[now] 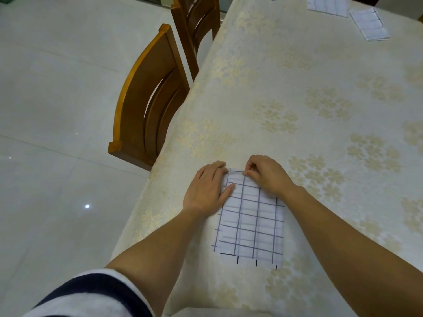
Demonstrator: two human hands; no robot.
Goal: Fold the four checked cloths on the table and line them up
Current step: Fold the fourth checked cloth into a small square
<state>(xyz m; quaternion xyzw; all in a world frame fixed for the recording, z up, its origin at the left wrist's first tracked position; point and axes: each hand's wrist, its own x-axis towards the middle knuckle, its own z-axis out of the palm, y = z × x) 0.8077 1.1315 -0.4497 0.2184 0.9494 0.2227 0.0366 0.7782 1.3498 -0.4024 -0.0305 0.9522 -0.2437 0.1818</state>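
1. Both hands met at the far edge of the checked cloth [251,223]: left hand [209,188] lay flat on its corner, right hand [266,173] pinched the hem with curled fingers.
2. That cloth lay by the near edge of the table [320,88]; it seemed thin, limp and light, best taken at corners.
3. Other cloths [369,25] lay far off, cropped; their folds were unreadable.

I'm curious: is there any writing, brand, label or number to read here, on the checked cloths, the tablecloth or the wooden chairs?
No readable text shows anywhere.
On the white cloth with dark grid lines: lines only, no label.
On the folded checked cloths at the table's far end: lines only; too small to rule out fine print.
On the cream flowered tablecloth: flower pattern only.
On the brown wooden chair: no mark.
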